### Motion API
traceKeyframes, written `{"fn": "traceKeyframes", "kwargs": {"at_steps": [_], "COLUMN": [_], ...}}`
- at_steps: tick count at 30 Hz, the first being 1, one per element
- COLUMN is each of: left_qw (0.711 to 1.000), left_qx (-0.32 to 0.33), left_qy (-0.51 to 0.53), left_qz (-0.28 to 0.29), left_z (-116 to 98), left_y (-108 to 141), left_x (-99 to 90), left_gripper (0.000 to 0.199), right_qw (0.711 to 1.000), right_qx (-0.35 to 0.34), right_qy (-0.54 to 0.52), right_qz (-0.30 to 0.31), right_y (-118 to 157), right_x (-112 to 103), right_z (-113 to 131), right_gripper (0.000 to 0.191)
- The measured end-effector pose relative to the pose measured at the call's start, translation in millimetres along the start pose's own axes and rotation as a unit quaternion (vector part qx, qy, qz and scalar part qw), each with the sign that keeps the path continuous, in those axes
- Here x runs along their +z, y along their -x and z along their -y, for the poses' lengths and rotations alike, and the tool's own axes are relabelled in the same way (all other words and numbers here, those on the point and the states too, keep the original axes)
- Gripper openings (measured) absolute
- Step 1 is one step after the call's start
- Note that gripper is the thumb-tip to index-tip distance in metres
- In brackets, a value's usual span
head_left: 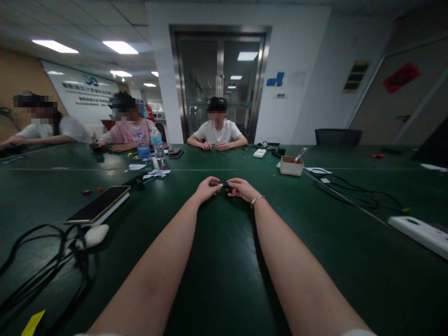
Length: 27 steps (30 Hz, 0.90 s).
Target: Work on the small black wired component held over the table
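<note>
Above the green table (224,261), a small black object with a silvery end (226,185) sits between my two hands; it looks like a USB stick, though it is too small to be sure. The fingers of my left hand (209,189) pinch its silvery end. My right hand (243,190), with a bracelet (258,200) at the wrist, is closed on the black part. Both forearms stretch forward over the tabletop, and the fingertips partly hide the object.
To the left lie a phone (100,204) on a white box, a white mouse-shaped item (97,235) and black cables (38,275). A small box (291,166), more cables (364,191) and a white power strip (416,231) are right. Bottles (143,147) and several people are beyond.
</note>
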<state>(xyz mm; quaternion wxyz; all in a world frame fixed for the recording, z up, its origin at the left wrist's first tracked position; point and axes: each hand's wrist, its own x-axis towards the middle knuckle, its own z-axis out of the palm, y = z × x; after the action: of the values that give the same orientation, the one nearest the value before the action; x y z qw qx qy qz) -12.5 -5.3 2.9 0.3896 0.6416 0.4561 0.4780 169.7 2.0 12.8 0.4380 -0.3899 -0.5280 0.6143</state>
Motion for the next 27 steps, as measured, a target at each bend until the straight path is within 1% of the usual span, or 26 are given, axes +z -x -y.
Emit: {"fn": "traceKeyframes", "kwargs": {"at_steps": [3,9,14,19,23,27], "left_qw": [1.0,0.999,0.999,0.999,1.0,1.0], "left_qx": [0.007,-0.022,0.001,-0.005,-0.01,0.005], "left_qy": [-0.001,0.032,0.018,0.032,0.02,0.023], "left_qz": [0.004,0.011,0.028,0.017,0.002,0.013], "left_z": [-0.1,-3.3,-3.5,-2.2,-2.6,-6.0], "left_y": [0.3,0.4,1.2,-0.1,0.1,3.2], "left_x": [-0.8,0.4,-0.8,-0.8,-0.5,-1.3], "left_gripper": [0.029,0.019,0.027,0.025,0.025,0.029], "right_qw": [1.0,1.0,1.0,1.0,1.0,1.0], "right_qx": [0.0,-0.004,-0.002,-0.002,-0.001,0.0], "right_qy": [0.0,-0.007,-0.007,-0.008,-0.007,-0.007], "right_qz": [0.004,0.006,0.006,0.004,0.005,0.002], "right_y": [0.0,2.0,0.6,-0.8,0.7,2.6], "right_x": [-0.1,0.5,-0.3,-1.2,-0.7,0.4], "right_z": [-0.2,0.8,0.2,-0.6,0.5,1.8], "right_gripper": [0.009,0.009,0.008,0.008,0.009,0.008]}}
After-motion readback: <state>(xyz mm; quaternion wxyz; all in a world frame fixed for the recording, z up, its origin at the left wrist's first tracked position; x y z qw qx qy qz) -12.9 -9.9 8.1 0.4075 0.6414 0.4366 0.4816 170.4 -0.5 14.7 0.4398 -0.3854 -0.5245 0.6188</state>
